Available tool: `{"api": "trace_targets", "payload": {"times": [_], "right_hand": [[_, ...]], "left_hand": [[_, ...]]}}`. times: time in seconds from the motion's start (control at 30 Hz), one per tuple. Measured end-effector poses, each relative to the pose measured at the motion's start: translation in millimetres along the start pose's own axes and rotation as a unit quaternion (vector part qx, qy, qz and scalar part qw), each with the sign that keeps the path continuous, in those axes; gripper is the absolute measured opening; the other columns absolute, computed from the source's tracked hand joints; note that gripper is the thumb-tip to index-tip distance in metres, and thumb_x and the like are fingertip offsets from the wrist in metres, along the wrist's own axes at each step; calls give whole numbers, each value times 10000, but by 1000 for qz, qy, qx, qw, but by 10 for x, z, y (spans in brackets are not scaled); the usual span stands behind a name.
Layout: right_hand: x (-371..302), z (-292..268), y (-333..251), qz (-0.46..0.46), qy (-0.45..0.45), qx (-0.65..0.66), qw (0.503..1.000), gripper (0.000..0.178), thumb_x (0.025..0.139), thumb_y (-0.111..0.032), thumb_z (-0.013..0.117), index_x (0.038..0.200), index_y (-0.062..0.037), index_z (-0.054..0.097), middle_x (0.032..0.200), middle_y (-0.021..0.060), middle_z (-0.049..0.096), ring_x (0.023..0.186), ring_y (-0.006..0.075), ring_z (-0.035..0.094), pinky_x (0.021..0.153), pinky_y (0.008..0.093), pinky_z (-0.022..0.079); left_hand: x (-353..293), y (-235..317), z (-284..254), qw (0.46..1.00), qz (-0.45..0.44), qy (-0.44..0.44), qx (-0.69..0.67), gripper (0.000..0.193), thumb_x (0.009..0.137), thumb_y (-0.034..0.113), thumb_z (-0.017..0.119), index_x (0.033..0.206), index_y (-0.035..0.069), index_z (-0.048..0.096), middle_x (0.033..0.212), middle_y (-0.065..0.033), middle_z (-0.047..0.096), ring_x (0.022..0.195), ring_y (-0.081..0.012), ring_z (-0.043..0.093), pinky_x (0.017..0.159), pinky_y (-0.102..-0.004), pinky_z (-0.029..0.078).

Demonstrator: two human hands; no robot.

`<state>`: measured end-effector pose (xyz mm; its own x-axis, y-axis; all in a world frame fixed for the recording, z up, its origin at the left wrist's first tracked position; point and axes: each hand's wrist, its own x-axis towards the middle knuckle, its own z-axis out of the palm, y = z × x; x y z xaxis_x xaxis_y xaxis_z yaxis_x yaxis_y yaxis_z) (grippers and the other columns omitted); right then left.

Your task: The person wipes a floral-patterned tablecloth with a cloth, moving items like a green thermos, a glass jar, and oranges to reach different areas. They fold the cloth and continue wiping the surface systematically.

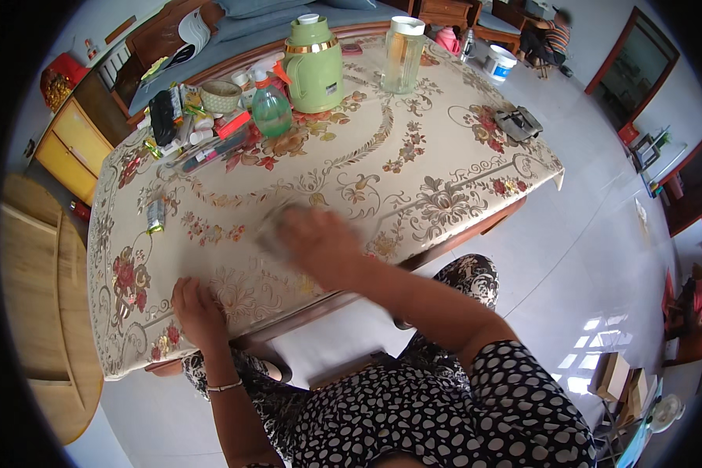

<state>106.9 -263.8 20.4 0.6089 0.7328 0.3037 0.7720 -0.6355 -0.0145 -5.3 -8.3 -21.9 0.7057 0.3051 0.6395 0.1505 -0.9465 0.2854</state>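
Observation:
My right hand (316,243), smeared by motion, presses a greyish cloth (270,232) onto the flowered cream tablecloth (351,168), around the middle of the table's near half. The cloth pokes out past the fingers on the left; the rest lies hidden under the hand. Near the front edge, my left hand (199,310) rests on the tablecloth, fingers stretched out and holding nothing. Beyond it lies a small silver-and-green packet (156,215).
Toward the back stand a green thermos flask (313,74), a spray bottle (271,109) of green liquid and a glass jug (403,58). A bowl (221,97) and small goods crowd the far left. A grey pouch (518,123) lies at the right edge. Another person (552,39) sits far off.

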Motion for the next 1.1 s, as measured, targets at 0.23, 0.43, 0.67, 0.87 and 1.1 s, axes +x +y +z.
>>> {"api": "trace_targets", "payload": {"times": [0.23,0.43,0.67,0.87,1.1], "right_hand": [[98,183,-872,-130,92,116,980,445,790,-219,598,1223,-132,548,1304,107,461,1171,287,452,935,423,387],[-203,-5,-7,-25,50,40,998,448,787,-138,580,1232,-184,547,1257,83,479,1129,280,484,886,417,455],[-1084,-187,1837,234,56,-115,964,471,831,-193,579,1297,-177,503,1333,69,464,1125,294,498,897,422,469],[-1873,-302,3068,452,66,-143,878,493,880,-369,573,1340,-212,494,1400,16,430,1219,290,440,1004,478,383],[-1282,-268,2885,534,-35,-166,829,496,911,-470,493,1339,-223,462,1415,75,389,1232,333,409,966,515,385]], "left_hand": [[-15,-116,3,1000,14,18,-16,160,861,40,564,1019,19,580,1118,-159,576,1049,-357,546,894,-443,446],[-47,-123,10,1000,15,21,-11,182,868,-3,543,1046,24,570,1109,-171,586,1038,-355,558,890,-429,459],[-15,-46,-7,1000,12,13,-25,156,889,24,547,1037,23,597,1123,-156,584,1051,-343,555,892,-422,461],[-39,-103,1,1000,-6,3,-17,177,887,41,546,1057,25,591,1138,-160,582,1067,-346,550,905,-425,453],[9,8,-8,1000,-8,-13,10,195,863,43,553,1056,24,580,1134,-157,582,1071,-350,536,918,-432,434]]}}
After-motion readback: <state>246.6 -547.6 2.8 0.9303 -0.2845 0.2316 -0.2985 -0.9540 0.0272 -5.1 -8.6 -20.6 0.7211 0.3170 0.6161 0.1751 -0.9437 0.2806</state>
